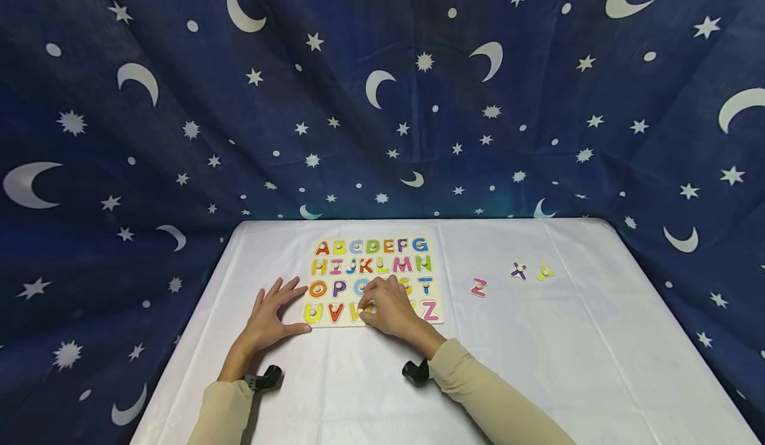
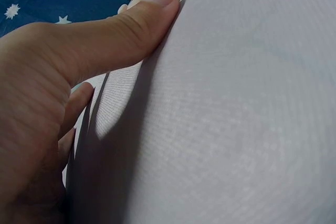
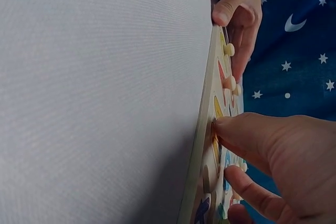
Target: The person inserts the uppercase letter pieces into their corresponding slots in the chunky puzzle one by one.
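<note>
A wooden alphabet puzzle board lies on the table, its colourful letter pieces fitted with small round knobs. My right hand is over the bottom row and pinches the yellow letter W piece at its place beside the red V. In the right wrist view, the thumb and a finger meet low at the W; its knob is hidden. My left hand has its fingers spread around the board's left side, with the thumb at the near left corner, touching the board's edge.
To the right of the board lie three loose letter pieces: a pink Z, a purple X and a yellow Y. A white cloth covers the table. Behind it hangs a dark blue curtain with moons and stars.
</note>
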`<state>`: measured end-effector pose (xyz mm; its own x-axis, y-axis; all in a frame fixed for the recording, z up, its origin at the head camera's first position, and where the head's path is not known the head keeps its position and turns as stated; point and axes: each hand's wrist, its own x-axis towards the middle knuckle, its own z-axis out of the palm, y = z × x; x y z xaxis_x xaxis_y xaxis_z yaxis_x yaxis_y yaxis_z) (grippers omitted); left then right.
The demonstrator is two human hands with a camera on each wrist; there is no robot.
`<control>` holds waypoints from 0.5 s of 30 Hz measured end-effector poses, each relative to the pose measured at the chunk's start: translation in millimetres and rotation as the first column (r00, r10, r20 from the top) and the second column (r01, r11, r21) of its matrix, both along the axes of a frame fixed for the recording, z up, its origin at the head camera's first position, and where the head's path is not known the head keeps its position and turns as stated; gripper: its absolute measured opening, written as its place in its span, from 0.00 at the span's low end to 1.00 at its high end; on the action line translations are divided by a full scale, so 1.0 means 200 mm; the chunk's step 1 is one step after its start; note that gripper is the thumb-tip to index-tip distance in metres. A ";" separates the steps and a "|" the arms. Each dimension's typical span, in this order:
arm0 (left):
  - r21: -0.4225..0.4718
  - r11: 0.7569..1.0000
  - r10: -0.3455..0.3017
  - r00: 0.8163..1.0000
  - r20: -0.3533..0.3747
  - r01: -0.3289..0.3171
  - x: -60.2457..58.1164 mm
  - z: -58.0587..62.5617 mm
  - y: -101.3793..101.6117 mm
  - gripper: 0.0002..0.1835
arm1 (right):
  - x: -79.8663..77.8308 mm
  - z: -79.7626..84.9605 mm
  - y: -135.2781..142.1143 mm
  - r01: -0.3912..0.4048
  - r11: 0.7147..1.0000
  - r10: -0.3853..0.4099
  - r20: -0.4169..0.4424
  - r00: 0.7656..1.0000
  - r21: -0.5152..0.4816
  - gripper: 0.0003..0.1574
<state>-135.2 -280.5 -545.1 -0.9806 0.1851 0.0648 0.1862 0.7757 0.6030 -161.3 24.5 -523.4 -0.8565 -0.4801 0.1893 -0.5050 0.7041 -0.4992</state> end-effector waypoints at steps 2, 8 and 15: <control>0.000 1.000 0.003 1.000 -0.001 -0.003 0.00 0.00 0.00 0.49 | 0.00 0.00 0.00 0.002 1.000 -0.002 0.005 1.000 -0.006 0.04; 0.003 1.000 0.003 1.000 0.004 -0.003 0.01 0.00 0.00 0.49 | 0.01 0.01 0.00 0.017 1.000 -0.017 0.010 1.000 -0.010 0.03; 0.003 1.000 0.003 1.000 0.001 -0.003 0.00 0.00 0.00 0.49 | 0.00 0.02 0.02 -0.019 1.000 0.019 0.048 0.999 -0.018 0.05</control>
